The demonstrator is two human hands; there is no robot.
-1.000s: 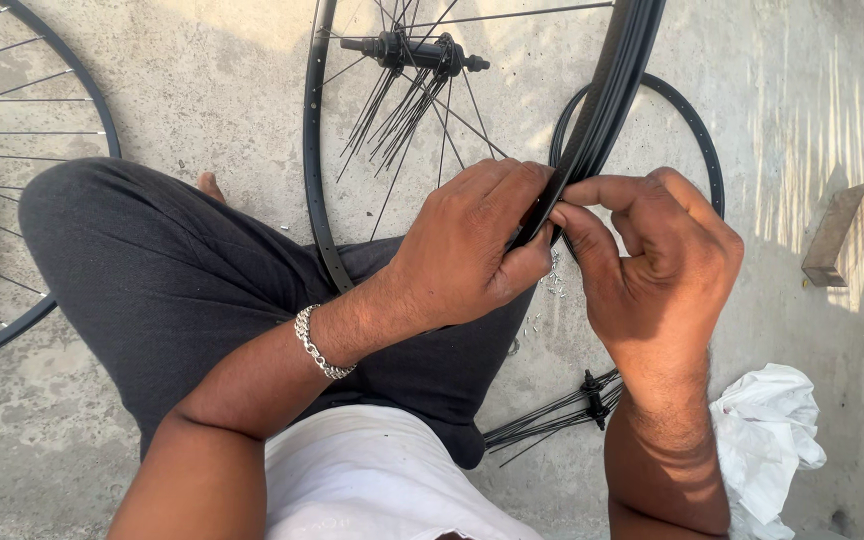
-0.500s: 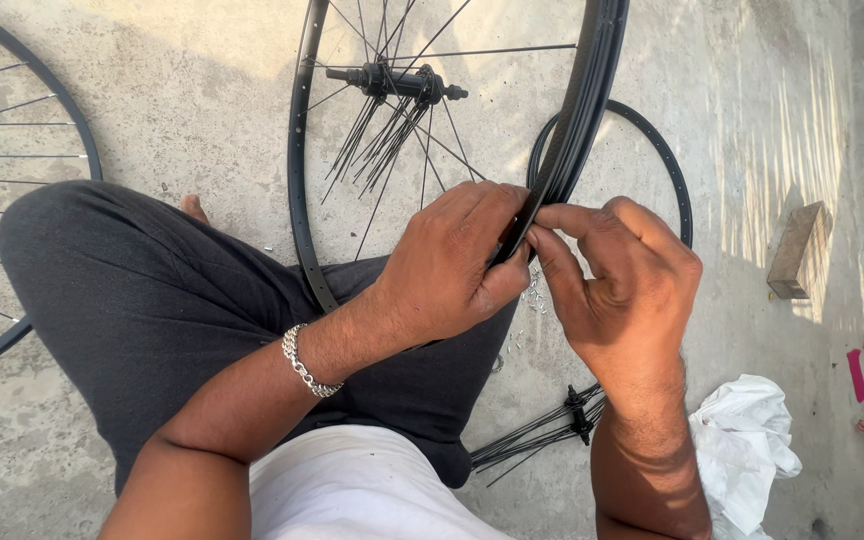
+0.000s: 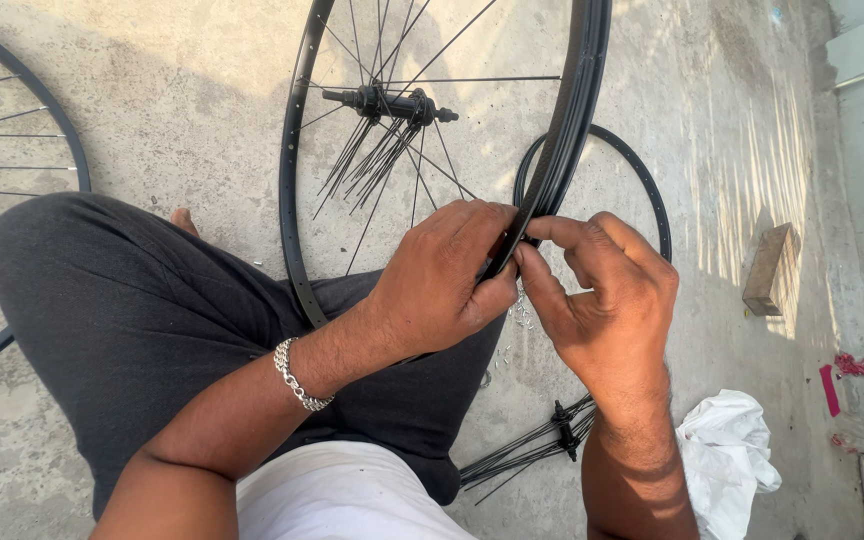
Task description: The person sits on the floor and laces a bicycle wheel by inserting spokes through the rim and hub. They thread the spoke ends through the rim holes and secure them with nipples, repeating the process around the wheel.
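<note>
Black alloy fills my view: the bicycle rim (image 3: 572, 130) stands upright between the knees on the concrete floor (image 3: 172, 90), its hub (image 3: 392, 103) hanging in the middle with loose spokes (image 3: 372, 160) fanning down from it. My left hand (image 3: 442, 280) is clenched around the near edge of the rim, steadying it, while my right hand (image 3: 602, 300) pinches something very small against the same edge with thumb and forefinger; I cannot tell whether it is a nipple or a spoke end. I judge the step in hand to be seating one spoke fitting into the rim, and the next move calls for a fine twist of the right fingertips with the left grip held firm so the rim does not roll. Small silvery nipples (image 3: 520, 315) lie scattered on the floor just below the hands, a spare bundle of spokes (image 3: 542, 445) sits near my right forearm, and a white cloth (image 3: 727, 460) lies beside it. Compared with the frame a second ago, both hands sit at the same spot on the rim, though the hub now shows lower and further left.
</note>
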